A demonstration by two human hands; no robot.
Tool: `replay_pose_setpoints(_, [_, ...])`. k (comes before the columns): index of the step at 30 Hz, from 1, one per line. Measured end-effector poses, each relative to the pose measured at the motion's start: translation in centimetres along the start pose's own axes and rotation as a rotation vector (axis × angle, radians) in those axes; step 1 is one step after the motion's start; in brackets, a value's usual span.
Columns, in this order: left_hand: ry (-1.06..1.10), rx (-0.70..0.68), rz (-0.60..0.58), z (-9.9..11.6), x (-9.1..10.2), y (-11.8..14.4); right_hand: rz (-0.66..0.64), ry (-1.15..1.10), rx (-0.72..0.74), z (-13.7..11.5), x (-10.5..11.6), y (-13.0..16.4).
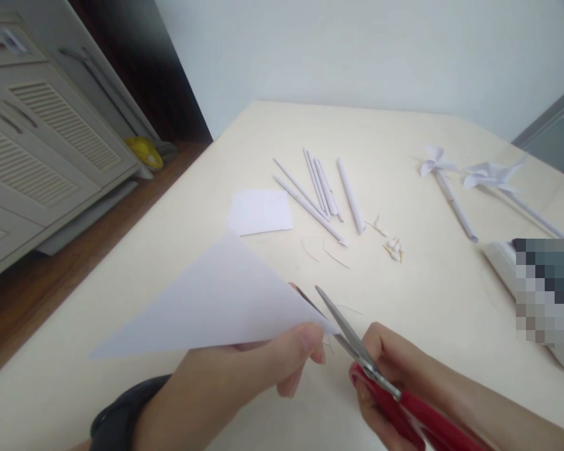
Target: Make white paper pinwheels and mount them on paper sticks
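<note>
My left hand pinches a white sheet of paper folded into a triangle, thumb on top near its right corner and fingers underneath. In my right hand is a pair of scissors with red handles. Its blades are spread, and the paper's right tip lies between them. The lower blade is partly hidden behind the paper. Thin paper slivers lie on the table just beyond the scissors.
The pale table holds a white paper square, several rolled paper tubes, a small pile of white-tipped bits and two paper pinwheels. A white object with a blurred face stands at right. Louvred cabinets are at left.
</note>
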State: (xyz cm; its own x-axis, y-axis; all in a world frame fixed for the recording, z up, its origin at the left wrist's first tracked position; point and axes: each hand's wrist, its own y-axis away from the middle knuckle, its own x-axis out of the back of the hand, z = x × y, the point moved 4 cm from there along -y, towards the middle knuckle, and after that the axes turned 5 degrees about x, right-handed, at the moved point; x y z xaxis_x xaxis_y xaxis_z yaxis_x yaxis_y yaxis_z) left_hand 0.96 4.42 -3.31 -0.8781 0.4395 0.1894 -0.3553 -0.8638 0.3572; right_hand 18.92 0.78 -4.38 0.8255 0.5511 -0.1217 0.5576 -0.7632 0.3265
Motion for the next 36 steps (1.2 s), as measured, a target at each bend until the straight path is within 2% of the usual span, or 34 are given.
replay_pose_setpoints(2, [0.029, 0.021, 0.003, 0.3, -0.2, -0.1, -0.17, -0.057, -0.024, 1.2, -0.1, 0.2])
replay_pose_setpoints(7, [0.081, 0.074, -0.026, 0.7, -0.7, -0.1, -0.217, -0.115, -0.032, 1.9, 0.2, 0.4])
replay_pose_setpoints(16, [0.039, 0.195, -0.078, -0.2, -0.7, 0.4, -0.19, -0.098, -0.17, 0.1, -0.3, -0.1])
replay_pose_setpoints(18, [0.028, 0.239, -0.067, 0.1, -0.7, 0.4, -0.181, -0.091, -0.187, 0.0, -0.3, -0.2])
replay_pose_setpoints(21, [0.017, 0.306, 0.013, 0.5, -0.6, 0.4, -0.192, -0.089, -0.205, 0.6, -0.3, -0.2])
replay_pose_setpoints(29, [0.027, 0.324, -0.042, 0.4, -0.8, 0.0, -0.229, -0.028, -0.125, 0.5, -0.3, -0.3])
replay_pose_setpoints(34, [0.04, 0.294, -0.054, 0.4, -0.8, 0.2, -0.121, -0.059, -0.054, 1.1, -0.3, 0.2])
replay_pose_setpoints(36, [0.048, 0.283, -0.062, 0.4, -0.9, 0.3, -0.093, -0.04, -0.076, 1.3, -0.5, 0.5])
